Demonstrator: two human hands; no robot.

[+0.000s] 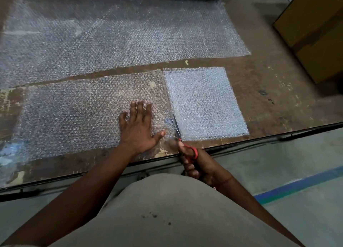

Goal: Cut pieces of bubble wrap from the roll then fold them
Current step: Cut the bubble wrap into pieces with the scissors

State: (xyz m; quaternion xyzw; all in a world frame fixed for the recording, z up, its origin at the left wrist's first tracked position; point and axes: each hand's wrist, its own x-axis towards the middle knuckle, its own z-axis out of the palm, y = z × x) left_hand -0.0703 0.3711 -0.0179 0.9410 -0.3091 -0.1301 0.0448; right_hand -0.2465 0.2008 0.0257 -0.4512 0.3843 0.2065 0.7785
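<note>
The right hand [196, 163] has its grip clamped on red scissors [183, 144], blades partway into a bubble wrap strip [78, 113] lying on the surface [269, 98]; the left hand [138, 128] presses it flat, fingers spread. Cutting is underway; next, advance straight beside the folded square [202, 102].

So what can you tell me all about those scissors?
The scissors have red plastic handle loops and slim, dark metal blades. The right hand grips the handles at the near edge of the table. The blades point away from the person and are partway into the strip of bubble wrap, right beside a whiter folded square. The plastic bunches up around the blades. How far the blades are open is too blurred to tell.
</note>
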